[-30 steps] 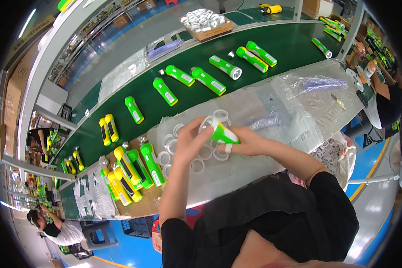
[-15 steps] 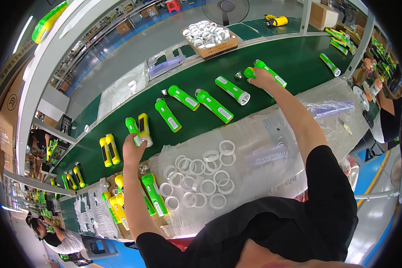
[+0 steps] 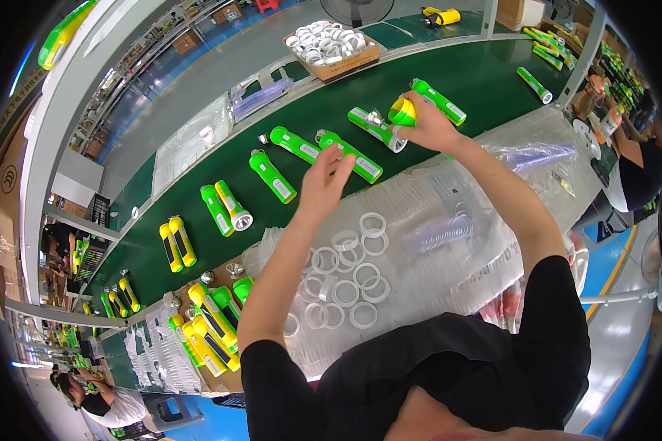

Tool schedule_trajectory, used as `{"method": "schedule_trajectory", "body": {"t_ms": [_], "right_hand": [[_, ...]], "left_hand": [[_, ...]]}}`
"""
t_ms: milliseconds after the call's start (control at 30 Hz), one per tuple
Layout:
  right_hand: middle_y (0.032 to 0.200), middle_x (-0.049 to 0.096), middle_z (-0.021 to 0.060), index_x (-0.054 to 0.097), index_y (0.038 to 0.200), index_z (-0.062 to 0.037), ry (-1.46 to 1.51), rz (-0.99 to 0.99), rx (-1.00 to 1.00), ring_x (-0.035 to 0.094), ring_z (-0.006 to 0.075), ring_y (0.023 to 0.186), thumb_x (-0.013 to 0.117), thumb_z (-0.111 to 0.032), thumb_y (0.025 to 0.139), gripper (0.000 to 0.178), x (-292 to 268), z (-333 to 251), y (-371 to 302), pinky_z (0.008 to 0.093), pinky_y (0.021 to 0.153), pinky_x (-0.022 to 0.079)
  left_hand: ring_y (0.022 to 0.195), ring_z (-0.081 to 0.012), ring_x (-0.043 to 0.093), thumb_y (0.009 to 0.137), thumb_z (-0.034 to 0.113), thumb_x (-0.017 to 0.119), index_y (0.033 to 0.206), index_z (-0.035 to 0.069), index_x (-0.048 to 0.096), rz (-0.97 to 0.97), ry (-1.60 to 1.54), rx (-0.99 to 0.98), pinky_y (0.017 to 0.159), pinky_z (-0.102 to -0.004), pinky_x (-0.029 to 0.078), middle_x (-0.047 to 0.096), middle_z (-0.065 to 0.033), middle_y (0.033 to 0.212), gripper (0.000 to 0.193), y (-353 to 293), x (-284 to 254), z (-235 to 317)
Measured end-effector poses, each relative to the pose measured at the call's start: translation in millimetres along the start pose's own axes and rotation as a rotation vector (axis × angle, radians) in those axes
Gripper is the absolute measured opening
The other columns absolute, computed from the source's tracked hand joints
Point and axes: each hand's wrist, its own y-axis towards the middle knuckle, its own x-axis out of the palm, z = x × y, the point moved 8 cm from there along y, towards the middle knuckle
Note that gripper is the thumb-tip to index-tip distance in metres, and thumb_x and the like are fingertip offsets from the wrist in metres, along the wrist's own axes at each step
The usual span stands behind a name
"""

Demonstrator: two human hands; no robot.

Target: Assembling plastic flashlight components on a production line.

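Note:
My right hand grips a green-and-yellow flashlight, raised off the green conveyor belt with its open yellow-lined head end turned up. A loose silver reflector shows beside that end; whether it is attached I cannot tell. My left hand is in the air with fingers apart, holding nothing, just nearer me than a green flashlight on the belt. Another flashlight with a finished silver lens end lies left of it, against a green one. Several more flashlights lie along the belt.
White rings lie scattered on plastic sheeting in front of me, beside a stacked row of rings. More flashlights fill a box at lower left. A carton of white rings stands beyond the belt. Co-workers sit at both sides.
My left hand has let go of the yellow-and-green flashlight at the left and moved right. My right hand has picked its flashlight up off the belt and brought it slightly toward me.

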Motion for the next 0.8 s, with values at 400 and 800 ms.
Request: {"method": "schedule_trajectory", "body": {"t_ms": [400, 800], "right_hand": [[0.093, 0.063, 0.0179, 0.039, 0.126, -0.0064, 0.359, -0.011, -0.189, 0.066, 0.0333, 0.083, 0.071, -0.042, 0.084, 0.065, -0.2, -72.5, -183.7, 0.0421, 0.070, 0.051], [0.103, 0.054, 0.0078, 0.039, 0.131, -0.0042, 1.308, -0.484, 0.103, 0.060, 0.0157, 0.081, 0.051, -0.029, 0.100, 0.042, 65.6, -92.7, -290.9, 0.0305, 0.069, 0.051]], "left_hand": [[0.074, -0.0082, 0.050, 0.096, 0.019, 0.059, 0.113, 0.004, 0.063, 0.042, -0.018, 0.320, 0.061, -0.0224, 0.040, 0.056, -0.0026, 0.091, 0.022, -96.7, 60.9, 90.8], [0.117, -0.0321, 0.053, 0.101, 0.042, 0.030, 0.105, 0.005, 0.066, -0.126, 0.267, 0.558, 0.099, -0.0448, 0.035, 0.065, -0.0126, 0.116, 0.052, -210.2, 110.7, 116.7]]}}
